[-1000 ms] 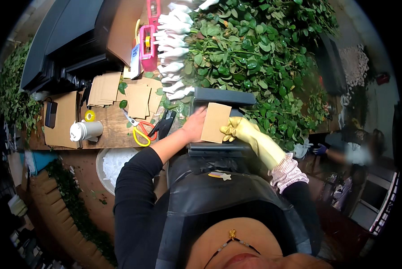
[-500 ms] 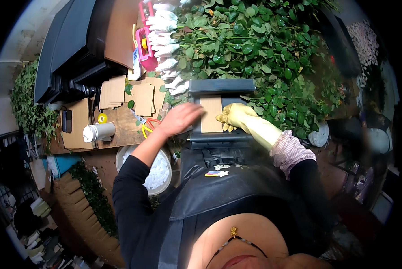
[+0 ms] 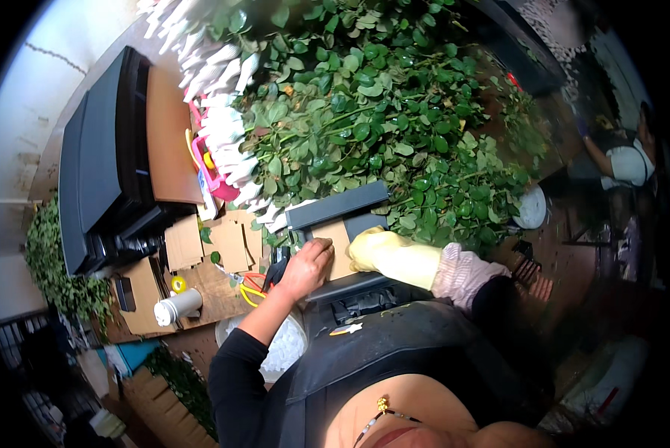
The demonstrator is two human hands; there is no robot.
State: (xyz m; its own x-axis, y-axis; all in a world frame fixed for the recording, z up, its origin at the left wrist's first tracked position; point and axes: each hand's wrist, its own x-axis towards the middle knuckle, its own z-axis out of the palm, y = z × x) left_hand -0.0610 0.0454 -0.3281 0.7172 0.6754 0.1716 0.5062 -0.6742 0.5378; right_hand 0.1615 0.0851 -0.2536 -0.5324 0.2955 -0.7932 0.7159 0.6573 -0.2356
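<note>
A piece of tan cardboard [image 3: 338,263] lies in a dark tray-like stand [image 3: 337,205] with a raised far bar, close in front of my apron. My bare left hand [image 3: 309,266] is at the cardboard's left side, its fingers bent over the edge. On the right side, my right hand [image 3: 379,252] wears a pale yellow rubber glove, its fingers curled against the cardboard and their tips partly hidden. Scissors [image 3: 254,287] with red and yellow handles lie just left of my left hand. Leafy green stems [image 3: 365,119] are heaped beyond the stand, with white-wrapped heads [image 3: 221,138] along their left end.
Flat cardboard pieces [image 3: 236,245], a white cylinder [image 3: 178,307] and a yellow tape roll [image 3: 178,284] lie on the wooden table at left. Behind them are a pink basket [image 3: 217,175] and large dark boxes [image 3: 96,160]. Below the table edge stands a bucket [image 3: 284,347] of white material. Another person [image 3: 626,163] is at far right.
The view has turned, so the stand looks tilted and lower. My left hand, blurred above the cardboard's left edge before, now rests on it. My gloved right hand stays at the right side.
</note>
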